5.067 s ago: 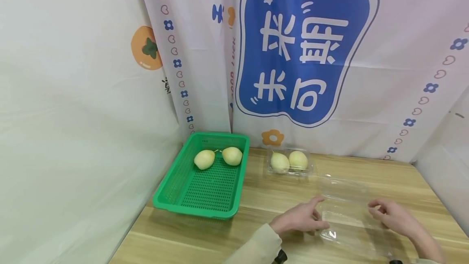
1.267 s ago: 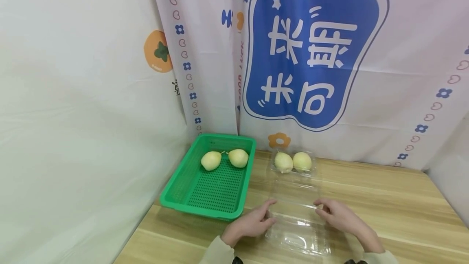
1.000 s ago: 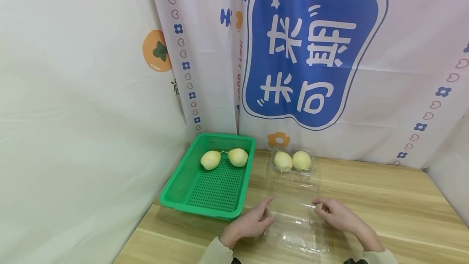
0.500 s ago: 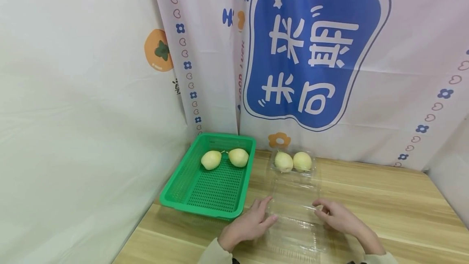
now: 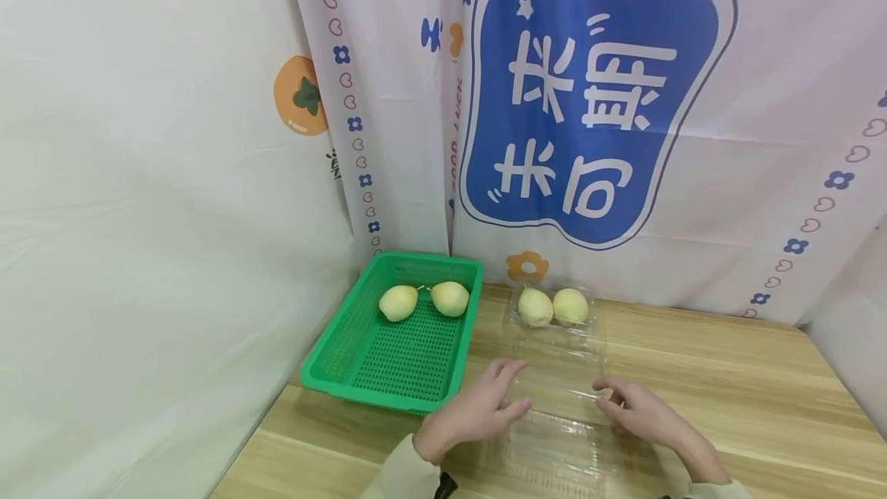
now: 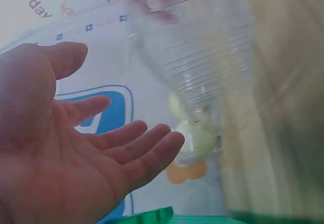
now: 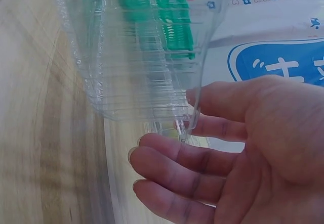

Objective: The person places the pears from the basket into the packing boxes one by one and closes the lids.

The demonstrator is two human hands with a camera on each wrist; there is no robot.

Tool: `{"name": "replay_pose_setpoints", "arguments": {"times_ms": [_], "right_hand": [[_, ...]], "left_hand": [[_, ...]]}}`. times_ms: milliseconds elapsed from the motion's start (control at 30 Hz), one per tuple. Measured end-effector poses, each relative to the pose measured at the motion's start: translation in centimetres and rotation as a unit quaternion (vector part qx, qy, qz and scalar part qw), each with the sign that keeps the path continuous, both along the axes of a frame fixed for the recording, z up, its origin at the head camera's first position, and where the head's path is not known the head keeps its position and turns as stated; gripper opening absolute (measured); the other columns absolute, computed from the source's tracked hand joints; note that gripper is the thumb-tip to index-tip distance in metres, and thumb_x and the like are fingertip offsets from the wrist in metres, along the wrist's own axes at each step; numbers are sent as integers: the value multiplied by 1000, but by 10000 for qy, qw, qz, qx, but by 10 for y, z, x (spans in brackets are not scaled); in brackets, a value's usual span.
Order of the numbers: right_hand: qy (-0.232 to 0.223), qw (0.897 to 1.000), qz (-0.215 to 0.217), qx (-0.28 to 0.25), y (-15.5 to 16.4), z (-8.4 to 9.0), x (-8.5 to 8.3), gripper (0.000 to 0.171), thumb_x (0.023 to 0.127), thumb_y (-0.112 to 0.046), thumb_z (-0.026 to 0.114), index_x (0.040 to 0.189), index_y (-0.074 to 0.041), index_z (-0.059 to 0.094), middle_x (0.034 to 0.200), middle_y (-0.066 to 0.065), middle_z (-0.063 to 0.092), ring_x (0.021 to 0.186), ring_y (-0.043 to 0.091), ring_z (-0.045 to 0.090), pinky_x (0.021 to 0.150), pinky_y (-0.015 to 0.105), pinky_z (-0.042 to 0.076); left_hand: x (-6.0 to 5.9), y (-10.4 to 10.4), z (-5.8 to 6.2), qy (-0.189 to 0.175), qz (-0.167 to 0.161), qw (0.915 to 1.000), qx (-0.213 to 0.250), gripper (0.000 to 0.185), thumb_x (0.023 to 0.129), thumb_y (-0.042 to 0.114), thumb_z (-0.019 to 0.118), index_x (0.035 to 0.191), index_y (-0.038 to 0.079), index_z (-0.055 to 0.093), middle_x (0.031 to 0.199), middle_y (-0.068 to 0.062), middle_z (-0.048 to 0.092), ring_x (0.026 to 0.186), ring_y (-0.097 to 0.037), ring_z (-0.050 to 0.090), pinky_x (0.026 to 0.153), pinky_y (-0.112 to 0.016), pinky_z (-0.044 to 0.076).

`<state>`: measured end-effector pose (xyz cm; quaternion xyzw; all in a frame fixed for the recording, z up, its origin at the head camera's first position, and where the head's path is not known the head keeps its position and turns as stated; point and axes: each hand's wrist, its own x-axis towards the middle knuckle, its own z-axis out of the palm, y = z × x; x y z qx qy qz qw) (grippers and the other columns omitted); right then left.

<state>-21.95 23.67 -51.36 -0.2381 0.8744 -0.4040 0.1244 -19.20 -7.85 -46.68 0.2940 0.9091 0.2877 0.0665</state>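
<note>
Empty clamshell (image 5: pixel 554 422) flat on table (image 5: pixel 728 391), just right of basket (image 5: pixel 402 345); left hand (image 5: pixel 478 410) open beside its left edge, right hand (image 5: pixel 640 414) loosely open, fingertips on right rim; advisable: steady both rims evenly, avoiding crushing thin plastic.

Left hand (image 5: pixel 478 410) off clear box (image 5: pixel 561 422)
</note>
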Motion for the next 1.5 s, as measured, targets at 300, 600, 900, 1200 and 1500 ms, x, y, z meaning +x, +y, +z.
{"name": "replay_pose_setpoints", "arguments": {"times_ms": [300,600,900,1200,1500], "right_hand": [[117,9999,56,76,2,0,0,42,102,-24,53,128,10,52,79,8,63,58,7,56,54,24,48],[62,10000,54,29,3,1,1,45,102,-25,53,130,10,50,76,7,64,58,9,58,53,26,50],[-12,10000,40,62,3,4,1,46,101,-25,53,132,9,49,79,9,64,59,13,61,55,29,52],[-8,9999,136,1,3,3,0,45,101,-25,54,130,8,51,80,9,65,60,14,62,56,29,53],[-18,9999,155,28,3,5,1,44,101,-25,53,130,8,50,82,11,65,61,14,62,56,29,53]], "left_hand": [[-12,-2,35,292,-209,9990,-253,58,103,44,43,153,18,30,149,-12,41,125,-21,54,100,-36,49],[-25,-16,64,470,-248,9980,-356,56,103,48,43,151,21,35,144,-6,48,121,-15,56,99,-35,49],[-43,-33,75,694,-36,9969,-370,52,103,40,46,150,18,37,142,-6,49,122,-17,55,100,-36,48],[-71,-62,80,460,344,9983,41,55,102,35,51,150,12,37,137,-11,52,118,-26,56,96,-41,49],[-95,-79,79,142,776,9968,-152,59,101,41,51,151,16,35,150,-12,43,132,-31,49,105,-47,45]]}}
